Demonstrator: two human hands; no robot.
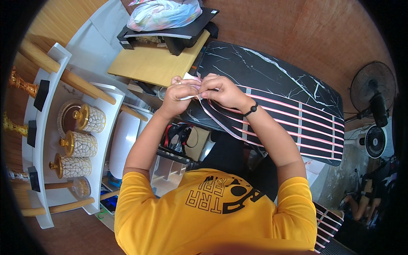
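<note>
Left hand and right hand meet fingertip to fingertip, pinching a small white piece; narrow straps droop just below the grip. Right of it, pink-lined black strips run over the black marbled table, grey bands crossing them. Left and lower: white shelf, gold-lidded jars.

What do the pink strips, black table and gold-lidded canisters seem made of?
Strips: probably woven ribbon, mostly matte; they bend in loose curves.
Table: glossy black with white veins like marble, though possibly only printed laminate.
Canisters: perhaps ceramic or glass, judging by pale panels between gold lines; their lids look like shiny metal, but could be coated plastic.
</note>
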